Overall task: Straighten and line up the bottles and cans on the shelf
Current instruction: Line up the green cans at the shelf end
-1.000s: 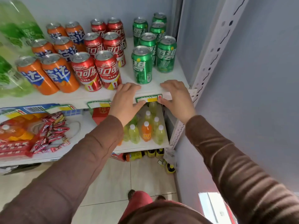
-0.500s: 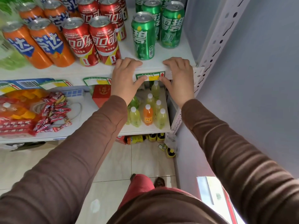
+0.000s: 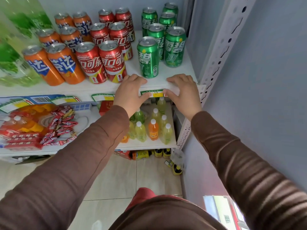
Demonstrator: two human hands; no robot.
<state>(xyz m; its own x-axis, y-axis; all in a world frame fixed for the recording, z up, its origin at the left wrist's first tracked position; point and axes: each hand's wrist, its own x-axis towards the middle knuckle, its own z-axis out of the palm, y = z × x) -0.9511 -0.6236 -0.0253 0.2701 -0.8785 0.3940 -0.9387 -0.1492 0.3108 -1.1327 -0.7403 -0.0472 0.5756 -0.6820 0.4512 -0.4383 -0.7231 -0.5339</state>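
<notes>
The left hand (image 3: pixel 131 93) and the right hand (image 3: pixel 182 92) hold the front edge of the shelf (image 3: pixel 74 88). The fingers lie close together on top and the thumbs press the price label (image 3: pixel 155 93). The front green can (image 3: pixel 147 58) stands upright just beyond the left fingertips. The red cans (image 3: pixel 113 62) and orange cans (image 3: pixel 64 63) are further left.

The scene is being lit brightly and evenly by soft light; faint shadow is being cast beneath the upper shelf (image 3: pixel 49 89). Small glints are being thrown off the can tops (image 3: pixel 147 42). Edges are being bent by wide-angle distortion, and the green bottles (image 3: pixel 15 52) at far left are being blurred.
</notes>
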